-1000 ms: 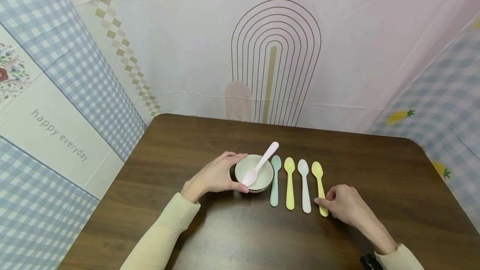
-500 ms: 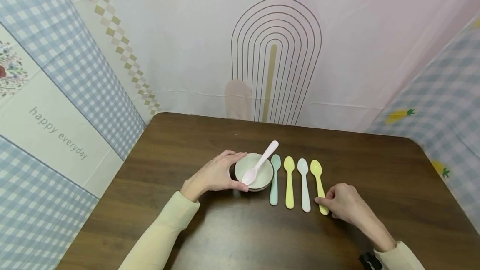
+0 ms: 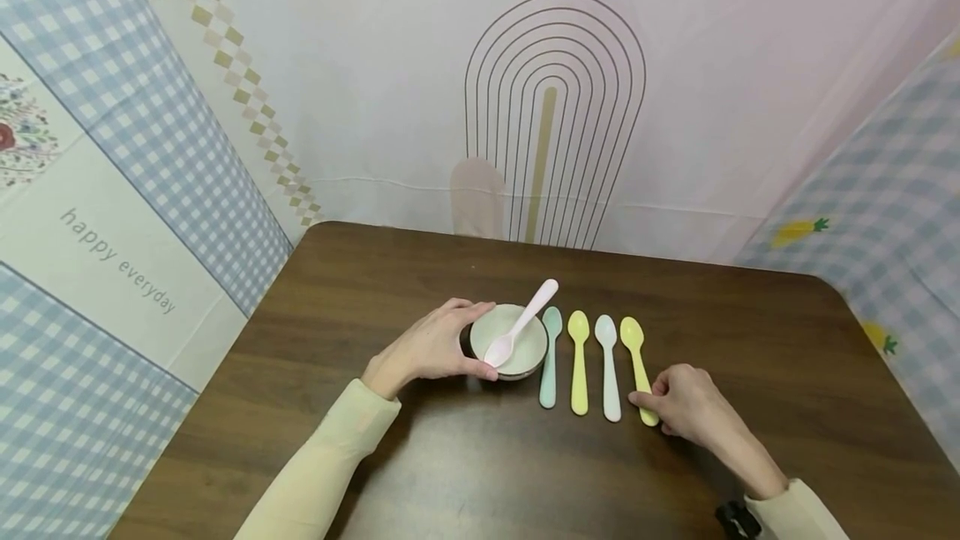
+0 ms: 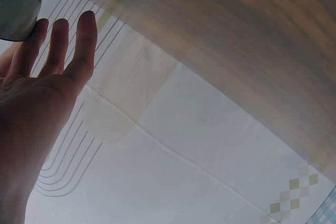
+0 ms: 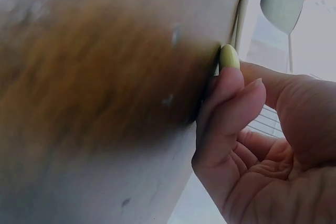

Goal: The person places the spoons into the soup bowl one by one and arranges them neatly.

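My left hand (image 3: 427,347) holds a pale bowl (image 3: 531,355) from its left side, thumb at the near rim and fingers at the far side. In the left wrist view, several fingers of that hand spread beside the bowl (image 4: 18,11), which has dark blue marks. A pale pink spoon (image 3: 538,301) leans in the bowl, its handle over the far right rim. My right hand (image 3: 692,408) pinches the handle end of the rightmost yellow spoon (image 3: 637,354). The right wrist view shows only the rounded tip of this spoon (image 5: 229,57) above the fingers.
Between bowl and right hand, a mint spoon (image 3: 549,369), another yellow spoon (image 3: 579,369) and a whitish spoon (image 3: 610,373) lie in a row, handles toward me. All are on a dark wooden table (image 3: 450,457). Behind its far edge hangs a printed cloth (image 3: 375,90).
The rightmost yellow spoon has turned very slightly, its scoop end a touch left, with the right hand still pinching it. The left hand and bowl stay put.
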Action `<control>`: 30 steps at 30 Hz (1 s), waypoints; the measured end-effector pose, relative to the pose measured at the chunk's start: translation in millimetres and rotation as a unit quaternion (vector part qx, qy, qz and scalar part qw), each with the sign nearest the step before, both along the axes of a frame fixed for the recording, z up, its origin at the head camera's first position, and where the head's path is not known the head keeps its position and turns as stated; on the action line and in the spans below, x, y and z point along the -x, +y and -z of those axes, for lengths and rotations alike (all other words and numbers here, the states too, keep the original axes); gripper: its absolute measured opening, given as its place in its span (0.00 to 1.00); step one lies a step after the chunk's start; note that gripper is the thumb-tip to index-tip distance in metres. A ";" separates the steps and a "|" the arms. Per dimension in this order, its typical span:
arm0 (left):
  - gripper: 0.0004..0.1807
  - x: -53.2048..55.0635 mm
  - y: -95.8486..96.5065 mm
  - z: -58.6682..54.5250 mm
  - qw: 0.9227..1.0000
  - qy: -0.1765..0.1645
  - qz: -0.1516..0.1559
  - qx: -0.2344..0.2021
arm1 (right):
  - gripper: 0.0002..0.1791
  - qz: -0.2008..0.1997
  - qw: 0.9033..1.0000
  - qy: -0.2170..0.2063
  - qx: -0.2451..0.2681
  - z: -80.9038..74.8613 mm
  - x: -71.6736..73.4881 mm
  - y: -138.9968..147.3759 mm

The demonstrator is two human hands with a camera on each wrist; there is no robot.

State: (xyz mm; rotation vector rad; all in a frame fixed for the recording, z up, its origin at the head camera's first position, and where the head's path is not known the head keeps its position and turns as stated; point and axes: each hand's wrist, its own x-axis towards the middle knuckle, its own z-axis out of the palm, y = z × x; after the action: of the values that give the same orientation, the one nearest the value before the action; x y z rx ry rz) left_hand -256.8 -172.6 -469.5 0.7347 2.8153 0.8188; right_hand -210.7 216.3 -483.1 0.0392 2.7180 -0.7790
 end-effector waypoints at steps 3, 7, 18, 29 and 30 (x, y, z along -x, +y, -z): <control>0.58 0.3 0.1 -0.5 1.000 0.000 -0.001 0.000 | 0.20 0.000 1.000 0.001 0.000 0.4 1.0 -0.5; 0.58 0.8 0.5 -0.9 1.000 0.002 0.002 0.000 | 0.19 -0.002 1.000 0.002 0.006 -0.1 1.5 -1.9; 0.58 0.5 0.6 -0.1 1.000 0.006 0.006 -0.003 | 0.17 -0.001 1.000 -0.007 0.020 0.2 0.6 -3.3; 0.58 0.0 0.6 -0.7 1.000 0.000 0.004 -0.004 | 0.19 -0.006 1.000 0.019 0.018 4.4 -2.2 -1.7; 0.58 -0.4 0.4 -1.0 1.000 -0.001 0.003 -0.004 | 0.19 -0.006 1.000 0.019 0.018 4.4 -2.1 -1.6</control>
State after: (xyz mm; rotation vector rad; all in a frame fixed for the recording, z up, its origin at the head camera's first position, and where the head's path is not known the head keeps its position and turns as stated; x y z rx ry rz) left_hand -256.5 -172.2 -468.5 0.7424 2.8087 0.8298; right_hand -208.5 214.7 -487.5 -0.0004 2.7372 -0.8329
